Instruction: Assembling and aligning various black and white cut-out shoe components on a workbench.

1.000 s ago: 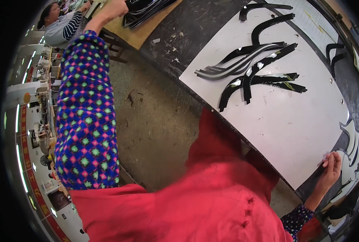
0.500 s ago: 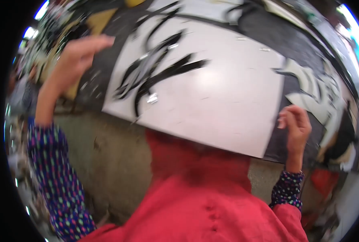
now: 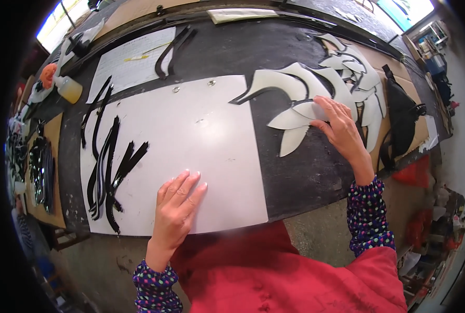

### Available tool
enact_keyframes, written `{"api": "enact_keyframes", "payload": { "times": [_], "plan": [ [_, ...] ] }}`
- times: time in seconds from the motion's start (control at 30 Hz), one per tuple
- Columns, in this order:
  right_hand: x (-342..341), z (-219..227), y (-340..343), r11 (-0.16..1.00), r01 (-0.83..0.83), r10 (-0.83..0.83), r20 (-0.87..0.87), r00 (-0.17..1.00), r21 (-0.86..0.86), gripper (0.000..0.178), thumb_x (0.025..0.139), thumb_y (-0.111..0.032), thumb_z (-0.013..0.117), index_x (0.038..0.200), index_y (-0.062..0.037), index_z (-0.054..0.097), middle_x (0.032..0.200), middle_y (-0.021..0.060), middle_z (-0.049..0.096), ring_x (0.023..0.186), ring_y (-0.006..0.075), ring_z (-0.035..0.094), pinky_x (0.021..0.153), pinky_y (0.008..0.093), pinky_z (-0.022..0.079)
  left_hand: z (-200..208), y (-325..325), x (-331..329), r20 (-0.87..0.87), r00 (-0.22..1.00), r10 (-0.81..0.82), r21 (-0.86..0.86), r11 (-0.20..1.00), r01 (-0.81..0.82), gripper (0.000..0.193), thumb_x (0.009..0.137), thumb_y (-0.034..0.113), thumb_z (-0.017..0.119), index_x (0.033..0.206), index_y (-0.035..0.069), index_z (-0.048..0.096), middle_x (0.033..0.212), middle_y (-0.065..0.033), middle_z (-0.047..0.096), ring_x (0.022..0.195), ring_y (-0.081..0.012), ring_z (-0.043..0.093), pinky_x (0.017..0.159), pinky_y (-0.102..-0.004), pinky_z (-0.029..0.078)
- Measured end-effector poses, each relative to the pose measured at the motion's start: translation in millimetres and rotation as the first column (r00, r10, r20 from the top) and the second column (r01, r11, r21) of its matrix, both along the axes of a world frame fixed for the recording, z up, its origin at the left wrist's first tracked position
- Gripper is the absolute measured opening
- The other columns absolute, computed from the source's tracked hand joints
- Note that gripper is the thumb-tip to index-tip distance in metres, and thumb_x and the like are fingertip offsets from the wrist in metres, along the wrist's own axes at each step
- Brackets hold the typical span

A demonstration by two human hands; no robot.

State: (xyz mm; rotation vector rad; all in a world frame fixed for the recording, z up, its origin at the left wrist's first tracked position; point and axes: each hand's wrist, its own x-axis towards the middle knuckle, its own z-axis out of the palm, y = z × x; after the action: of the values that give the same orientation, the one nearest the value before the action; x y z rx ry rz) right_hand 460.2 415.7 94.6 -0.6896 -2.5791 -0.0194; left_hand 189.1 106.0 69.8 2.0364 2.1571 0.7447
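Note:
My left hand (image 3: 177,208) rests on the white board (image 3: 216,182) near its front edge, fingers stretched out and holding nothing. At the right, my right hand (image 3: 344,130) has its thumb and fingers on either side of a white leaf-shaped cut piece (image 3: 308,110), which it grips by the end. Close by lie more flat white pieces (image 3: 293,140), some curved with dark edges. Several narrow black strips (image 3: 107,167) lie crossed over one another on the board's left side. My right palm hides part of the piles beneath it.
A lined sheet (image 3: 128,68) lies behind the board, beside two black curved strips (image 3: 172,52). A bottle of yellow liquid (image 3: 68,89) stands at the far left. More white pieces (image 3: 368,78) are heaped at the right, next to a black item (image 3: 402,115) on cardboard.
The view has turned and steadied. My left hand has come down from the air onto the board. My right hand has moved from the board's right side to the white pieces and gripped one.

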Motion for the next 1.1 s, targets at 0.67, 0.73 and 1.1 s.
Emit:
{"api": "enact_keyframes", "payload": {
  "times": [0.67,0.73,1.1],
  "plan": [
    [4.8,-37.8,41.9,0.960,0.277,-0.281,-0.216,0.935,-0.051,0.022,0.094,-0.006,0.064,0.115,-0.0024,0.064,0.096,0.0198,0.070,0.087,0.0357,0.071,0.077,0.0399,0.055,-5.3,102.4,64.3,0.141,0.964,-0.225,0.227,0.955,0.190,0.044,0.100,0.026,0.056,0.140,0.009,0.053,0.143,-0.0145,0.053,0.135,-0.0324,0.048,0.109,-0.0420,0.039],
    [3.1,-26.9,69.0,0.920,0.384,-0.381,-0.399,0.834,-0.074,0.025,0.100,-0.018,0.056,0.116,-0.0019,0.065,0.095,0.0210,0.069,0.087,0.0365,0.070,0.078,0.0389,0.054,-20.5,152.9,94.2,0.064,0.960,-0.272,0.240,0.938,0.250,0.058,0.098,0.038,0.057,0.147,0.010,0.045,0.150,-0.0143,0.046,0.142,-0.0313,0.040,0.114,-0.0430,0.034],
    [-18.6,198.2,7.5,0.997,0.039,0.033,-0.814,0.580,0.068,0.030,0.103,-0.016,0.057,0.128,-0.0001,0.064,0.123,0.0098,0.067,0.112,0.0140,0.062,0.100,0.0257,0.046,-36.7,162.3,100.1,0.213,0.921,-0.326,0.190,0.938,0.288,0.050,0.095,0.031,0.062,0.139,0.006,0.056,0.151,-0.0213,0.042,0.144,-0.0368,0.035,0.114,-0.0446,0.035]
  ]
}}
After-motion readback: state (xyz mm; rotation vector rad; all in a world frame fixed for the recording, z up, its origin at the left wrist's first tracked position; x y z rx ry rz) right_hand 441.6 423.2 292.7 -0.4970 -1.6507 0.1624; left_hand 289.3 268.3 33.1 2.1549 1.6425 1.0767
